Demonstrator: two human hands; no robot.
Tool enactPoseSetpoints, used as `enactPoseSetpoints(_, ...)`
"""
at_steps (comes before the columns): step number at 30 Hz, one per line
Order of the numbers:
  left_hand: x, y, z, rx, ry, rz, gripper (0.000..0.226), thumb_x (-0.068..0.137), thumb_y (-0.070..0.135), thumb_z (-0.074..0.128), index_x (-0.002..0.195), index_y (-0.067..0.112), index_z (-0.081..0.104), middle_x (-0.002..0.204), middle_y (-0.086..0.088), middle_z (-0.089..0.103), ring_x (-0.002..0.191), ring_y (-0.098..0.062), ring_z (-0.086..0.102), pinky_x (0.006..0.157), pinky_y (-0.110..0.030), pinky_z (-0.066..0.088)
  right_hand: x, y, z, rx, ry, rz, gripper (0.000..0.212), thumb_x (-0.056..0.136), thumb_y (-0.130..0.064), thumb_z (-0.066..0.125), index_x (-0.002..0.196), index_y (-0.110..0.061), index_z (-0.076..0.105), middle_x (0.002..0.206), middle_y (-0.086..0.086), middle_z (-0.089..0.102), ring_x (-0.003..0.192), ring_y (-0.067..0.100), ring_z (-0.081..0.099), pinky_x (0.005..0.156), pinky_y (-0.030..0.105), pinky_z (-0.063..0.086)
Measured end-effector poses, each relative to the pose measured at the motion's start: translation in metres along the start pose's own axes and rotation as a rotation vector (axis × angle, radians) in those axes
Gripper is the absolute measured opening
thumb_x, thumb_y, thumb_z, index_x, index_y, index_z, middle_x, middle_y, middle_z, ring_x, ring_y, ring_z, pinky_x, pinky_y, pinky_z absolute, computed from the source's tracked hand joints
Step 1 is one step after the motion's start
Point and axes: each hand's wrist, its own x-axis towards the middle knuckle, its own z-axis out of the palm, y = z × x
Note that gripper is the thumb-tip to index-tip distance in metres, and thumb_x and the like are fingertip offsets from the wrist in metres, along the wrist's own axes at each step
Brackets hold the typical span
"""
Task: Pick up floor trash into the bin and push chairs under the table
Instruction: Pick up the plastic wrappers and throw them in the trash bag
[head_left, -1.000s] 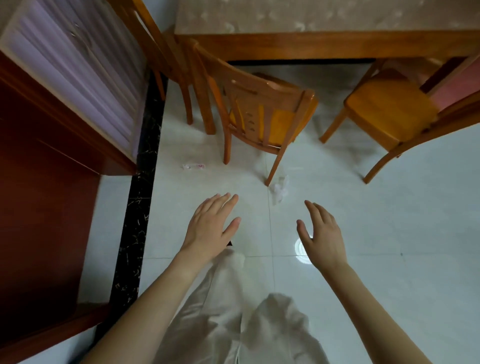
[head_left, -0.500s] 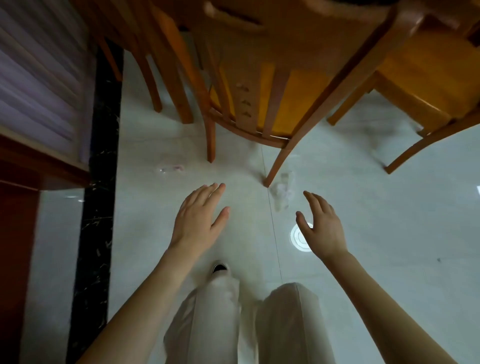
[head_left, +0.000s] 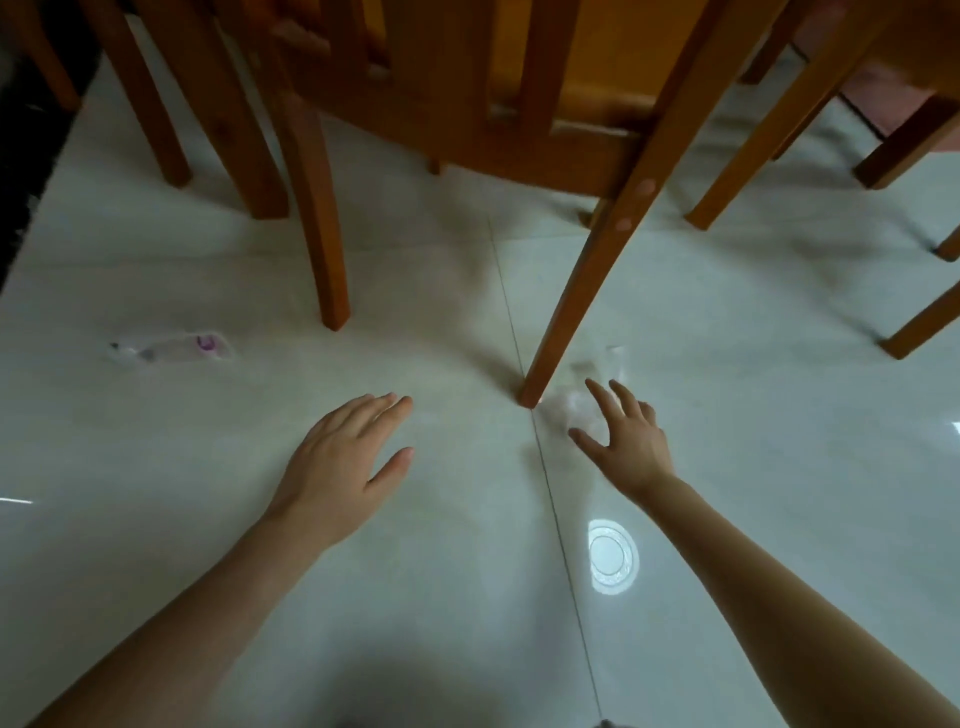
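With the view dropped close to the floor (head_left: 779, 467), the right hand (head_left: 621, 441), fingers (head_left: 602, 408) spread and empty, now reaches the clear wrapper (head_left: 569, 408) lying just beside the chair leg (head_left: 571, 291), so a pickup looks imminent; the left hand (head_left: 343, 462) hovers open.

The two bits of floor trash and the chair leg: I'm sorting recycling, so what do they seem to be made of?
Left wrapper: thin clear plastic film, likely; see-through, with purple print.
Scrap by the right hand: crinkled clear plastic, probably; too blurred to be sure.
Chair leg: varnished orange-brown wood, with round plugs.
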Motion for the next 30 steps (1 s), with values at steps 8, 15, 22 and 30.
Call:
enactPoseSetpoints(8,-0.001,-0.025,0.01,0.017,0.053,-0.06,0.06,0.092,0.051,0.031,0.14,0.02,0.048,0.141,0.0,0.051,0.132,-0.019,0.043,0.107,-0.038,0.037,0.018,0.005,0.055,0.093,-0.066,0.005,0.058,0.092,-0.043,0.059,0.144,-0.026,0.041,0.137,0.015,0.043,0.114,0.038,0.048,0.092,0.043,0.046)
enactPoseSetpoints(15,-0.006,-0.023,-0.028,0.0,0.106,-0.124,0.064,0.09,0.054,0.028,0.14,0.02,0.047,0.141,0.001,0.051,0.13,-0.017,0.044,0.105,-0.032,0.034,-0.018,-0.046,0.014,0.317,-0.048,-0.201,0.045,0.088,-0.037,0.068,0.129,-0.024,0.057,0.124,0.003,0.054,0.104,0.025,0.06,0.082,0.026,0.043)
enactPoseSetpoints(22,-0.023,-0.091,-0.054,0.068,0.098,-0.142,0.062,0.09,0.054,0.031,0.14,0.022,0.047,0.139,0.002,0.052,0.127,-0.016,0.046,0.104,-0.029,0.033,0.007,-0.132,-0.016,0.381,0.043,-0.406,0.043,0.083,-0.034,0.074,0.123,-0.025,0.061,0.124,0.0,0.056,0.104,0.023,0.061,0.086,0.028,0.046)
enactPoseSetpoints(30,-0.011,-0.215,-0.048,-0.014,0.154,-0.312,0.067,0.083,0.056,0.047,0.14,0.02,0.048,0.137,0.0,0.054,0.124,-0.02,0.049,0.104,-0.036,0.04,0.048,-0.228,0.021,0.408,-0.014,-0.442,0.04,0.082,-0.032,0.075,0.119,-0.035,0.059,0.116,-0.009,0.051,0.093,0.02,0.06,0.078,0.03,0.045)
